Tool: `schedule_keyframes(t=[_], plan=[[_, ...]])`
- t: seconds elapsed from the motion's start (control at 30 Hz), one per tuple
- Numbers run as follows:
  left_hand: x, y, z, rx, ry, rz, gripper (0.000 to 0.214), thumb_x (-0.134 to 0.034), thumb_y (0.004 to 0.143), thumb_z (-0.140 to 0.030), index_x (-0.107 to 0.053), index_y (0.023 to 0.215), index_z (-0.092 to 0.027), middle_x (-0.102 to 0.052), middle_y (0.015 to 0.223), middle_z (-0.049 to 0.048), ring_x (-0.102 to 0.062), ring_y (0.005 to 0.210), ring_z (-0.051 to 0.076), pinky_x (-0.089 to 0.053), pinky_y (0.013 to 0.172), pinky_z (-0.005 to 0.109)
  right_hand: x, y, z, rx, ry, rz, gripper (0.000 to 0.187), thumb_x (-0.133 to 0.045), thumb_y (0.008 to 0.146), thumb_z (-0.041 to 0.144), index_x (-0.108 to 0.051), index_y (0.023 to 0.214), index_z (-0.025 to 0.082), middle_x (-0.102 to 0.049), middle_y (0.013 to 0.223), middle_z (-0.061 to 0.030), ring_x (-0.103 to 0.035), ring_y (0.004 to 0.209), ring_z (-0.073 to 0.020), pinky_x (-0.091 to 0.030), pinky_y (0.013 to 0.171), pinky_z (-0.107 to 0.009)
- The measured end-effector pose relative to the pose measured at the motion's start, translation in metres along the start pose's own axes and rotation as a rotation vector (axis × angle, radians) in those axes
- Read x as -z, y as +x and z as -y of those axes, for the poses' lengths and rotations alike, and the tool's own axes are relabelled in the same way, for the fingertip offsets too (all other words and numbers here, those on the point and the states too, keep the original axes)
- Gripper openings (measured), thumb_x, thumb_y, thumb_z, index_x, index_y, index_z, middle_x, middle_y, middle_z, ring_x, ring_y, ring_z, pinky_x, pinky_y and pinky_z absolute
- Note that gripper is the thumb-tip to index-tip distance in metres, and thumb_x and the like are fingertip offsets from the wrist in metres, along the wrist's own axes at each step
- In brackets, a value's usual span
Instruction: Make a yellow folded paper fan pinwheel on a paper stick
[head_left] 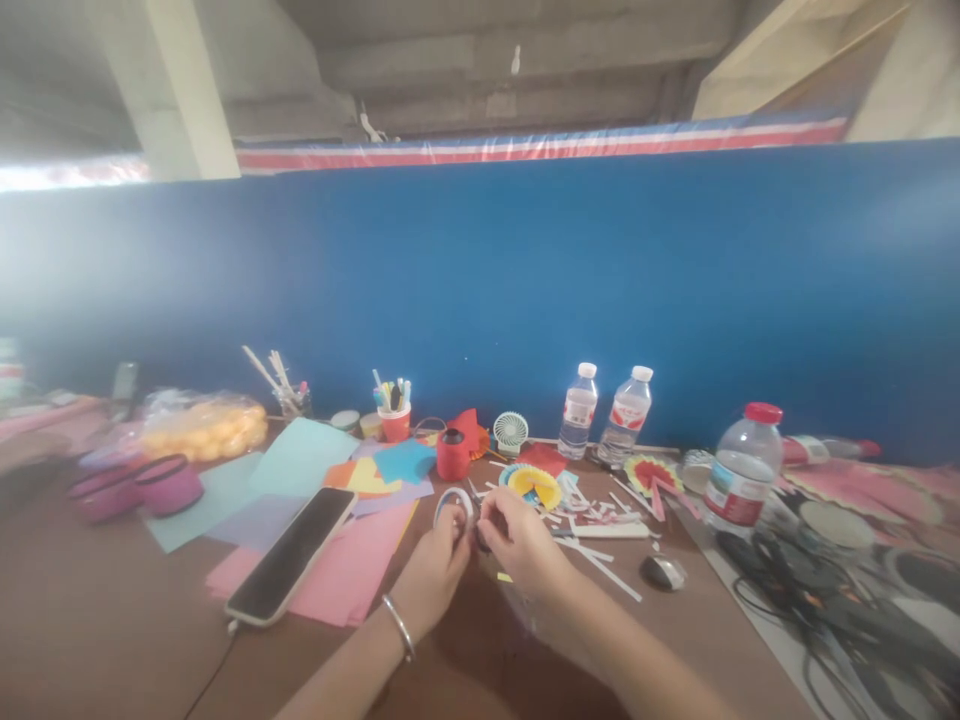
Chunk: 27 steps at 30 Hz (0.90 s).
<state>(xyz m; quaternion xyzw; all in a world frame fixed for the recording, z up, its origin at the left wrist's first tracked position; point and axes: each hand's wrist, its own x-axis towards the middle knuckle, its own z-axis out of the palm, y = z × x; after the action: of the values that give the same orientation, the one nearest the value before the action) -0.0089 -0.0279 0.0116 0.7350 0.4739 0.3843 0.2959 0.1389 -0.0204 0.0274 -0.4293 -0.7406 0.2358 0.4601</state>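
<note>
My left hand (439,560), with a silver bangle on its wrist, is closed on a roll of tape (454,492) that stands up on edge as a whitish ring. Close beside it, my right hand (525,545) has thumb and fingertips pinched together at the roll's right side. Whatever lies in that pinch is too small and blurred to make out. Just beyond both hands are a red round container (452,456) and a yellow pleated paper fan (541,487). White paper strips (600,565) lie scattered to the right of my right hand.
A phone (292,555) rests on coloured paper sheets (360,560) at left. Water bottles (577,412) and a larger red-capped bottle (744,470) stand at right, near black cables (810,590). A cup of pens (394,420) and a small fan (511,432) line the blue partition (465,270).
</note>
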Motion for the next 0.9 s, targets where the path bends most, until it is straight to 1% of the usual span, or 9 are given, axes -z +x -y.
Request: schedule_keyframes(t=[0.17,0.27,0.33,0.4,0.47,0.57,0.63,0.77,0.9], plan=[[-0.001,0.005,0.009,0.247,-0.332,0.19,0.041,-0.029,0.08,-0.045,-0.051,0.066,-0.014,-0.033,0.046,-0.0051,-0.029,0.042,0.009,-0.023,0.044,0.022,-0.001,0.0,-0.007,-0.142,0.327,0.012,0.006,-0.04,0.076,0.016,-0.041,0.071,0.02,-0.052,0.073,0.0005,-0.05,0.064,-0.0125,-0.04,0.061,-0.026],[-0.001,0.005,0.011,0.213,-0.499,0.216,0.032,-0.033,0.079,-0.037,-0.052,0.068,-0.013,-0.031,0.048,-0.0053,-0.028,0.045,0.008,-0.025,0.046,0.021,0.0,0.003,-0.012,-0.218,0.586,0.014,0.009,-0.046,0.073,0.017,-0.039,0.076,0.02,-0.051,0.071,0.0016,-0.051,0.064,-0.0123,-0.041,0.059,-0.026],[-0.002,0.004,0.012,0.175,-0.475,0.208,0.021,-0.039,0.076,-0.03,-0.05,0.067,-0.014,-0.035,0.049,-0.0049,-0.032,0.047,0.008,-0.027,0.048,0.021,0.001,0.003,-0.013,-0.206,0.654,0.024,0.026,-0.052,0.07,0.015,-0.038,0.091,0.023,-0.049,0.068,0.0041,-0.051,0.06,-0.0114,-0.042,0.059,-0.026],[-0.003,0.002,0.012,0.188,-0.398,0.205,0.017,-0.041,0.075,-0.028,-0.05,0.068,-0.015,-0.043,0.051,-0.0039,-0.036,0.047,0.008,-0.028,0.047,0.021,0.003,0.002,-0.012,-0.164,0.577,0.052,0.047,-0.055,0.066,0.013,-0.034,0.106,0.026,-0.047,0.068,0.0055,-0.049,0.059,-0.0107,-0.041,0.058,-0.025],[-0.004,0.001,0.012,0.209,-0.3,0.194,0.019,-0.04,0.076,-0.03,-0.051,0.073,-0.015,-0.049,0.054,-0.0023,-0.039,0.047,0.009,-0.028,0.046,0.021,0.006,0.001,-0.012,-0.101,0.351,0.09,0.054,-0.058,0.062,0.011,-0.038,0.11,0.027,-0.045,0.07,0.0049,-0.047,0.058,-0.0103,-0.04,0.057,-0.024],[-0.004,0.0,0.009,0.177,-0.132,0.124,0.023,-0.038,0.078,-0.033,-0.055,0.077,-0.017,-0.05,0.055,-0.0023,-0.042,0.05,0.011,-0.028,0.048,0.022,0.008,0.0,-0.015,0.03,-0.019,0.137,0.038,-0.058,0.063,0.011,-0.053,0.097,0.025,-0.047,0.071,0.0019,-0.045,0.061,-0.0116,-0.038,0.058,-0.025],[-0.003,0.0,0.006,0.134,-0.075,0.081,0.022,-0.038,0.078,-0.03,-0.056,0.078,-0.018,-0.051,0.059,-0.0023,-0.043,0.054,0.011,-0.029,0.051,0.022,0.007,-0.001,-0.018,0.094,-0.148,0.151,0.021,-0.056,0.068,0.013,-0.059,0.085,0.023,-0.05,0.074,-0.0006,-0.047,0.067,-0.0132,-0.038,0.061,-0.025],[-0.003,-0.002,0.001,0.115,-0.116,0.069,0.022,-0.038,0.077,-0.027,-0.057,0.071,-0.017,-0.051,0.058,-0.002,-0.042,0.055,0.011,-0.029,0.052,0.022,0.002,-0.003,-0.018,0.114,-0.218,0.138,0.009,-0.053,0.072,0.016,-0.061,0.072,0.021,-0.051,0.074,-0.0021,-0.049,0.07,-0.0145,-0.038,0.062,-0.026],[0.0,-0.001,0.002,0.118,-0.3,0.125,0.023,-0.039,0.077,-0.028,-0.058,0.073,-0.016,-0.052,0.057,-0.0009,-0.04,0.051,0.011,-0.028,0.048,0.021,0.0,-0.005,-0.011,0.077,-0.109,0.095,0.01,-0.053,0.073,0.017,-0.06,0.068,0.021,-0.05,0.072,-0.0016,-0.049,0.07,-0.0147,-0.038,0.06,-0.026]])
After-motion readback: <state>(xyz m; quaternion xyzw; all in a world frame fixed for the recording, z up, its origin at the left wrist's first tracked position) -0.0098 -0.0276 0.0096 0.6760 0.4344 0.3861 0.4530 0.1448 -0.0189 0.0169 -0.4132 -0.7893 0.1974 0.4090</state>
